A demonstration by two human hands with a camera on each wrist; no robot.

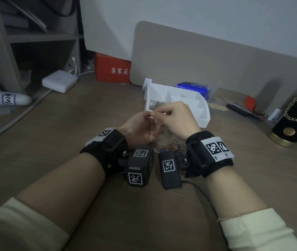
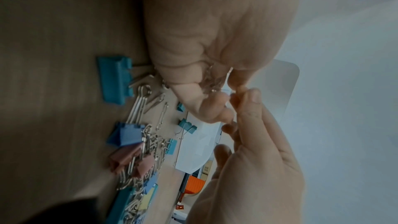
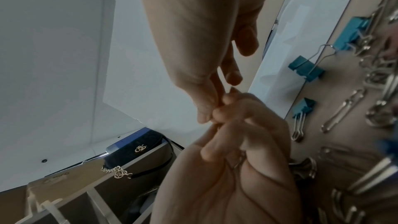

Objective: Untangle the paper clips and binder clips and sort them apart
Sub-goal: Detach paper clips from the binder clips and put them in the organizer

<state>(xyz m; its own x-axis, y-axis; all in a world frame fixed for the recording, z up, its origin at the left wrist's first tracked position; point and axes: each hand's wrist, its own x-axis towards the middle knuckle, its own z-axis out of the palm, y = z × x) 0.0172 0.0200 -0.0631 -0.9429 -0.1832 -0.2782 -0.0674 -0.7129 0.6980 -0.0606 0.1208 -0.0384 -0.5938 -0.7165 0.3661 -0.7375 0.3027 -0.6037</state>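
My left hand is raised over the wooden desk, fingers curled round a small bunch of silver paper clips. My right hand meets it from the right, and its thumb and forefinger pinch one clip of that bunch. Below the hands lies a tangled pile of paper clips and teal, blue and pink binder clips. Two small teal binder clips and a loose paper clip lie apart near the white divided tray. Its left compartment holds paper clips.
A beige panel stands behind the tray. A red box and a white power adapter sit at the back left, a blue packet behind the tray, and a black-and-gold bottle with a chain at the right.
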